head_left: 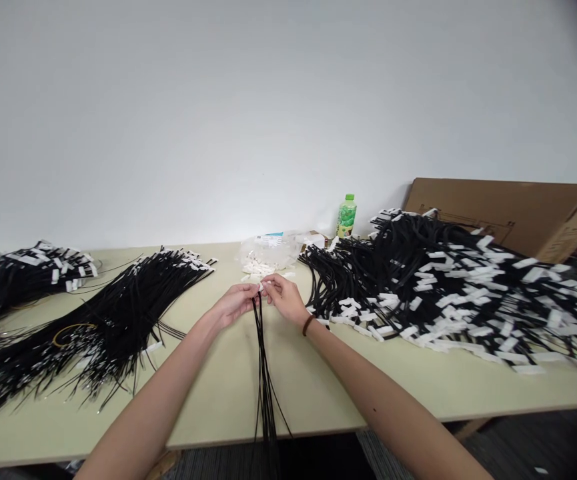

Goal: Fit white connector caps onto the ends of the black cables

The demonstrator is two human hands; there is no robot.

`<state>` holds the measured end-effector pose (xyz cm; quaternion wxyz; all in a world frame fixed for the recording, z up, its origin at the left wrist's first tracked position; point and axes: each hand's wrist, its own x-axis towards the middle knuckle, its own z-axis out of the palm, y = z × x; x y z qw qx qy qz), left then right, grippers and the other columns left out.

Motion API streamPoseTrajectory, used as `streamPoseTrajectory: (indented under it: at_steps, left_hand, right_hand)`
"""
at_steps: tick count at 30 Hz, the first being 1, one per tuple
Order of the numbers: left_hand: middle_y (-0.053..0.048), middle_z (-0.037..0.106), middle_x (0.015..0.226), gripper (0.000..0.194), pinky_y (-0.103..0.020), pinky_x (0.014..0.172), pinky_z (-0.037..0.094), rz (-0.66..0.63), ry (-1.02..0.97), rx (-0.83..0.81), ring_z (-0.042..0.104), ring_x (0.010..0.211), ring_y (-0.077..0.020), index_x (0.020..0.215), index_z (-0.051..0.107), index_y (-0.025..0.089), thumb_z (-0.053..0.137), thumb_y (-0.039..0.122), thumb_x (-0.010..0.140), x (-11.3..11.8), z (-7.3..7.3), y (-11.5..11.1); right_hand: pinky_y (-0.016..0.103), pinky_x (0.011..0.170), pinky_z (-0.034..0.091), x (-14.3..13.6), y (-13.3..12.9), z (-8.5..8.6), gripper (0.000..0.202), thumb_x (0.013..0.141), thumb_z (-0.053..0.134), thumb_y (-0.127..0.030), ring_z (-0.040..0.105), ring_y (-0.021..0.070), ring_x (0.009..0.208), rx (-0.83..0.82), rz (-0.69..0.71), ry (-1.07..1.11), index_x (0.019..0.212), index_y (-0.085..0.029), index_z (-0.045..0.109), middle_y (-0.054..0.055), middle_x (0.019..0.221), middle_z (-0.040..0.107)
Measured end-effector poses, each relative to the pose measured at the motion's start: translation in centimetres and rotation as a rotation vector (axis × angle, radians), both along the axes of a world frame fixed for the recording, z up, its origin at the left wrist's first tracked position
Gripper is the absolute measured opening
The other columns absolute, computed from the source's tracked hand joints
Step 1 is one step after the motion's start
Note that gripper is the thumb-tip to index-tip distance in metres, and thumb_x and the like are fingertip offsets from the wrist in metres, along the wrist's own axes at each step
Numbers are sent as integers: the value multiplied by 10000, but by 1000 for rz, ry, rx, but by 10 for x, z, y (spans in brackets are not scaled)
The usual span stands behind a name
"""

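step in hand: a small white tag [261,285] is being fitted onto the far end of a thin black cord bundle [264,360]; judged from the pinch at mid-table
left hand [234,303]: closed in a pinch on the top of the cords, just left of the tag
right hand [282,296]: fingers pinched shut on the tag, touching the cord tip; dark band worn at the wrist
cord bundle: laid from the hands straight toward the near table edge, ends hanging over it
tag supply: loose white tags in a clear bag [268,253], just beyond the hands
right pile [448,287]: large heap of black cords, white tags already on
left pile [113,313]: black cords, mostly bare at the near ends
far left pile [23,273]: tagged cords
other: green bottle [347,215] by the wall, cardboard box [513,213] far right, on the table [218,400]
next move calls for: tag to be pressed fully home with the cord tip held steady; fine alignment needed, seating cannot be told at this size
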<state>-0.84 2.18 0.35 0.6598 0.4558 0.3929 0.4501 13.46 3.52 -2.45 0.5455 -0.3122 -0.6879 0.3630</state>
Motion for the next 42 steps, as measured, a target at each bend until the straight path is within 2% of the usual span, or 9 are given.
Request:
streamPoseTrajectory:
  at_steps: [2,5,8,11,17,25,32,38,42]
  left_hand:
    - [-40,605,654,29,-209,637,440,3,-16,-15,553,602,-100,676,636,89,630,81,703,0,1,0]
    - [-29,586,625,78,-202,600,442,47,-55,-64,534,560,-89,666,619,89,589,61,731,-1,1,0]
    - [-36,593,632,117,-209,619,457,75,-89,-86,544,565,-93,661,602,102,557,67,763,-1,1,1]
    - [-52,606,644,134,-216,647,467,79,-105,-91,562,593,-103,671,598,105,533,76,786,-1,0,2]
    - [-53,600,628,136,-218,636,472,67,-126,-99,557,572,-106,667,597,98,540,93,791,0,-1,3]
    - [-50,608,630,152,-211,659,477,64,-163,-126,568,587,-103,663,603,103,531,75,793,2,1,1]
    - [-46,604,629,153,-216,650,476,49,-168,-123,561,583,-102,659,598,108,532,88,796,0,0,3]
    - [-34,594,628,93,-204,585,462,66,-237,-34,545,556,-95,708,597,99,544,87,783,3,-7,7]
    - [-45,601,633,153,-210,578,475,105,-289,-44,555,553,-100,701,589,101,502,124,824,6,-7,6]
  right_hand:
    - [203,480,433,1,-2,1,203,814,481,-286,526,103,507,55,-34,-40,971,-173,542,-13,673,554]
    - [213,542,444,5,-5,4,232,844,488,-244,540,107,555,243,-181,-170,1063,-176,524,7,760,585]
    - [225,650,442,9,-9,7,172,879,461,-203,568,131,710,505,-290,-403,1010,-189,570,38,854,601]
    - [215,688,430,11,-12,8,184,887,448,-151,572,138,806,679,-284,-618,977,-197,602,45,890,603]
    - [226,663,420,9,-13,7,150,859,496,-116,570,137,782,819,-332,-769,947,-163,608,42,880,619]
    - [275,590,375,9,-15,12,164,900,435,-121,539,156,717,996,-382,-935,905,-138,598,55,774,604]
    - [281,580,371,8,-16,13,203,908,411,-128,533,153,686,1017,-425,-912,861,-145,607,46,744,608]
    - [260,715,444,5,-17,12,182,891,426,-138,564,156,827,815,-363,-683,915,-162,605,56,892,630]
    - [280,813,458,5,-16,10,209,907,396,-161,563,163,918,727,-301,-541,991,-172,587,69,975,625]
